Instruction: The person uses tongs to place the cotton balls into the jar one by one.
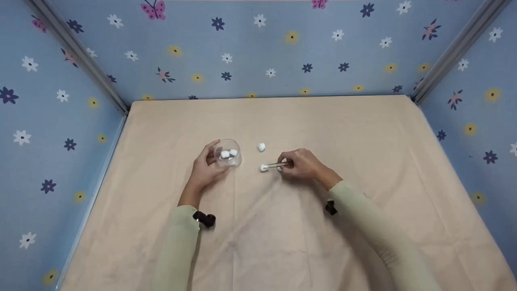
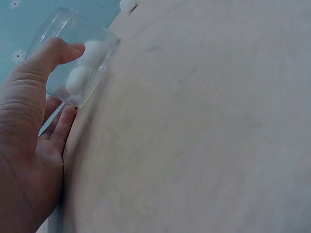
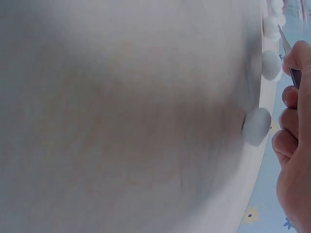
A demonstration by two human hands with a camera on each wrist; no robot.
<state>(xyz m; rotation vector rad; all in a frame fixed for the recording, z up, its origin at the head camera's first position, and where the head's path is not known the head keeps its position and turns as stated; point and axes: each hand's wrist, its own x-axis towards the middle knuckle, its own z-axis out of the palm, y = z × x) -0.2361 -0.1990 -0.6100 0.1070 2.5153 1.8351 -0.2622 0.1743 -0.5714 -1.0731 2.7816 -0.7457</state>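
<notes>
A clear plastic jar on the cloth has white cotton-like balls inside. My left hand holds this jar, thumb on the near side and fingers behind; the left wrist view shows the thumb across its wall. Metal tweezers are pinched in my right hand, pointing left. Their tips meet a white ball between the jar and the hand; whether they grip it I cannot tell. Farther back lies another ball. The right wrist view shows a ball close by the right fingers.
A beige cloth with creases covers the table. Blue flowered panels stand behind it and along both sides, with grey posts at the back corners. Each sleeve carries a small black camera near the wrist.
</notes>
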